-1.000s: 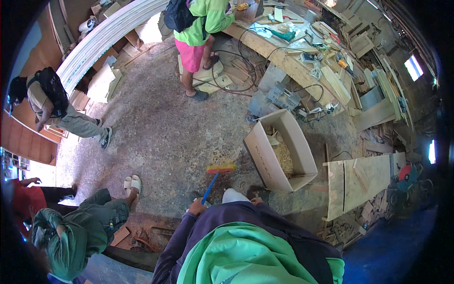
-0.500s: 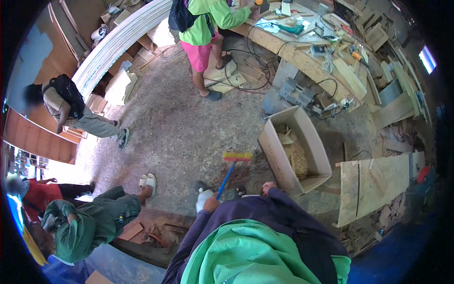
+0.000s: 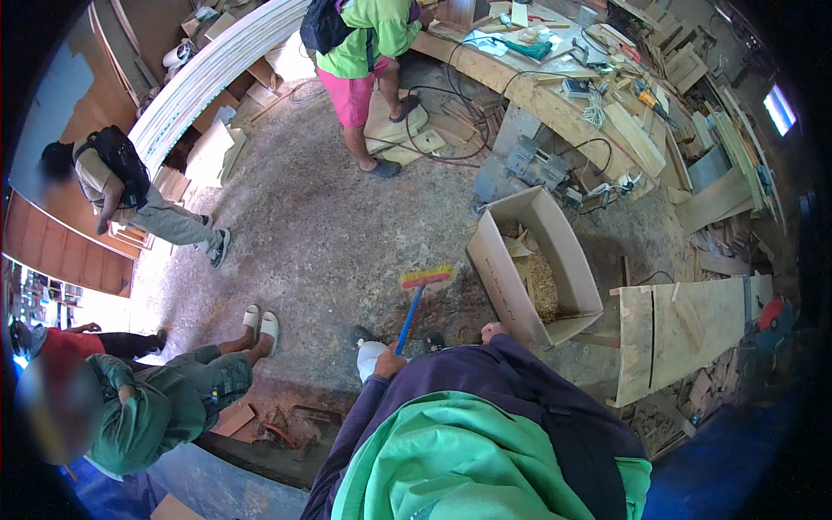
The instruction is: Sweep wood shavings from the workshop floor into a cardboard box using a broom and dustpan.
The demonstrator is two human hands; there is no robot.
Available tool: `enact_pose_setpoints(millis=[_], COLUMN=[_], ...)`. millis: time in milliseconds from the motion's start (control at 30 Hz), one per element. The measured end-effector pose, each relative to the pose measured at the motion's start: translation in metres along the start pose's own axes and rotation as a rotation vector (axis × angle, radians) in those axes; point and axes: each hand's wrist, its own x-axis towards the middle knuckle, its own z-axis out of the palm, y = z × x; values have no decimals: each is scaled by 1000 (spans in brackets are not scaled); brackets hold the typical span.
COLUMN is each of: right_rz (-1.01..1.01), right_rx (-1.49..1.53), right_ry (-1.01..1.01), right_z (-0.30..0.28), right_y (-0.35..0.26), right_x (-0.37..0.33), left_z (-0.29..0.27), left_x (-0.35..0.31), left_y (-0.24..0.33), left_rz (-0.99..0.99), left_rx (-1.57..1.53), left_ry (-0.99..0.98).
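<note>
My left hand (image 3: 390, 364) is closed round the blue handle of a broom (image 3: 406, 320). The broom slants away from me, and its red and yellow bristle head (image 3: 425, 277) rests on the floor just ahead of my feet. Low on my right side, my right hand (image 3: 493, 332) has its fingers curled in, with nothing visible in them. Close beside it stands an open cardboard box (image 3: 500, 283), which holds wood shavings (image 3: 543, 286) and scraps; whether hand and box touch is unclear.
A workbench (image 3: 485, 65) with tools, cords and boards runs across the far right. Wooden panels (image 3: 637, 342) stand right of the box. One person (image 3: 364, 43) is at the bench, another (image 3: 143, 195) at left; a person in green (image 3: 165, 407) is at near left.
The broom head has shifted slightly left and away, partly with the view. The person at the bench has drawn an arm in. My hands keep nearly the same posture.
</note>
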Motion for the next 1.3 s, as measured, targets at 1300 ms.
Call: enact_pose_setpoints(millis=[1300], right_rz=[66], right_rx=[279], right_ry=[48], right_z=[41], right_y=[37], right_x=[10], left_z=[14], left_x=[-18], left_y=[-13], left_rz=[44], left_rx=[-56], left_ry=[51])
